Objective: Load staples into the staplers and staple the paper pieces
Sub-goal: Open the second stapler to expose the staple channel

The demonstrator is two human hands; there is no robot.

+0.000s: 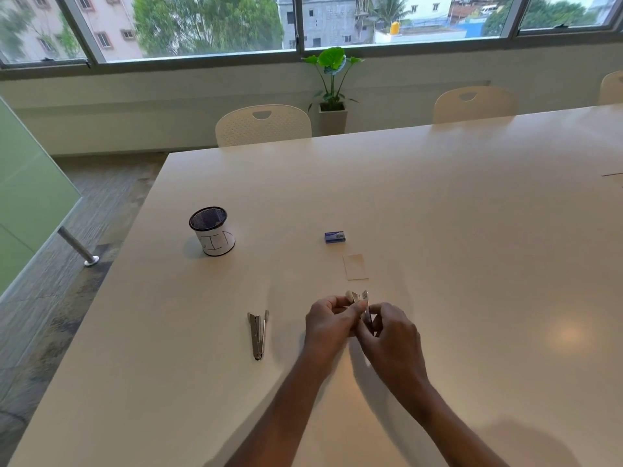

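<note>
A small metal stapler (364, 303) is held just above the white table (472, 230), near its front middle. My left hand (328, 318) and my right hand (392, 332) both grip it, fingers curled round its body, which hides most of it. A second metal stapler (258, 333) lies swung wide apart on the table to the left of my hands. A small blue staple box (334, 236) lies farther back. A pale paper piece (355, 267) lies flat between the box and my hands.
A black mesh pen cup (211, 234) with a white paper label stands at the left. The table's left edge runs close to the cup. White chairs (263, 124) and a potted plant (333, 89) stand beyond the far edge.
</note>
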